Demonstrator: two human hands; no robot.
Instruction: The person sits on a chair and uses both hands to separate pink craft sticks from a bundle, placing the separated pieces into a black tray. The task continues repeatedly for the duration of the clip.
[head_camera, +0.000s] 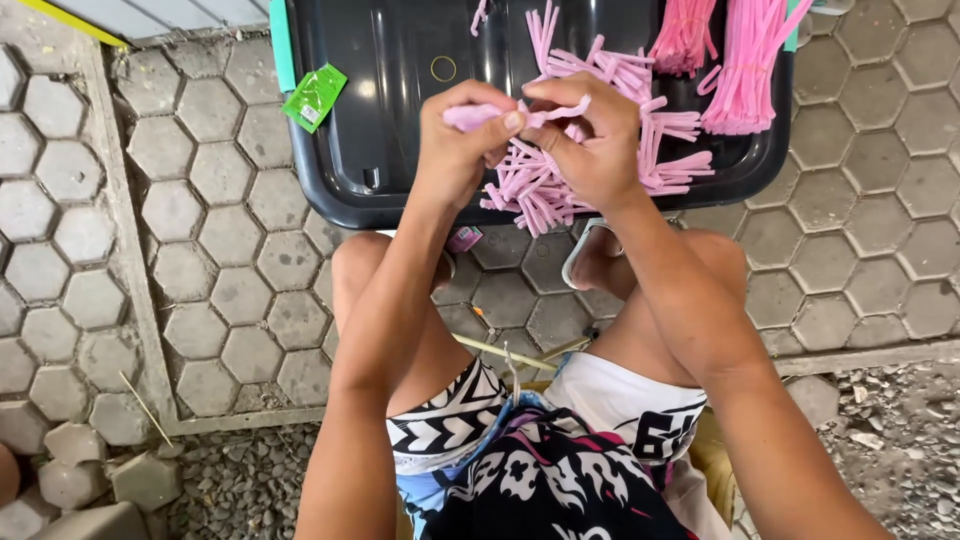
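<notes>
Pink strip (540, 113) pinched at both ends above the dark tray (400, 150). Left hand (462, 135) closed around its thicker, rolled end; right hand (590, 135) with fingertips clamped on the flat end. Just below the hands, a loose heap of short pink pieces (560, 185) in the tray; bundles of longer pink strips (745, 70) at the far right. Green packet (314, 97) on the tray's left rim. Hexagonal paving (200, 270) underneath.
</notes>
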